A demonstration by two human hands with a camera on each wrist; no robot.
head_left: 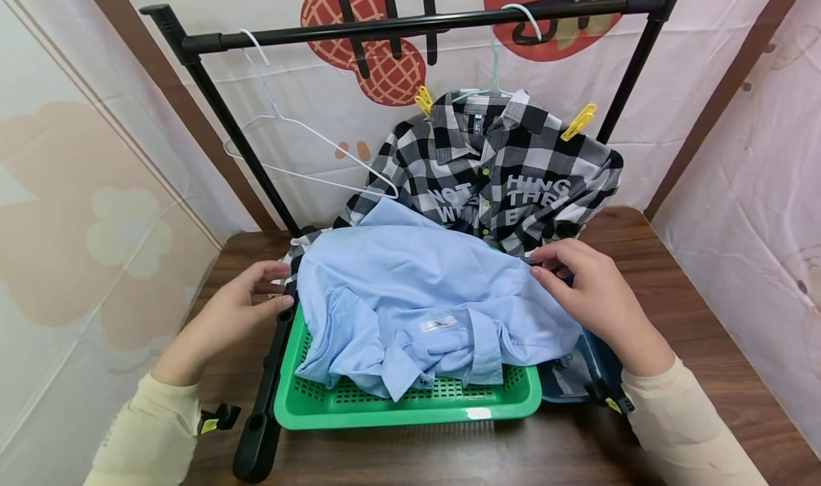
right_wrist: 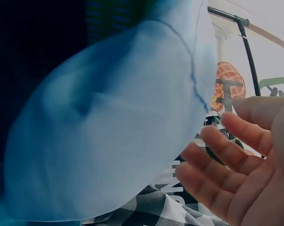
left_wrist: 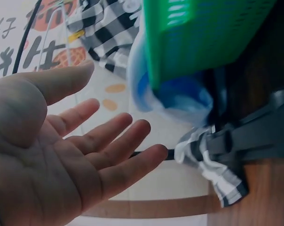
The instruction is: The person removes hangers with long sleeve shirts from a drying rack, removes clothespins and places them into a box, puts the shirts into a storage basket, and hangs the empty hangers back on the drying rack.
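A light blue shirt [head_left: 410, 279] lies in a loose heap over a green plastic basket [head_left: 410, 416], its collar and white label toward the front. My left hand [head_left: 240, 311] hovers just left of the shirt, fingers apart and holding nothing; the left wrist view shows its palm [left_wrist: 62, 155] bare. On the other side, my right hand [head_left: 586, 286] is beside the shirt's right edge, its fingers loosely bent. In the right wrist view that hand [right_wrist: 240, 165] is empty, close to the hanging blue cloth [right_wrist: 109, 132]. Whether its fingertips touch the cloth I cannot tell.
A black rack [head_left: 423, 23] carries a black-and-white checked shirt [head_left: 481, 172] on a pale hanger, with yellow clothespins [head_left: 579, 122] at its shoulders. A bare white hanger [head_left: 308, 126] hangs at left. A blue container [head_left: 571, 379] stands right of the basket. The rack's foot [head_left: 256, 436] runs along the left.
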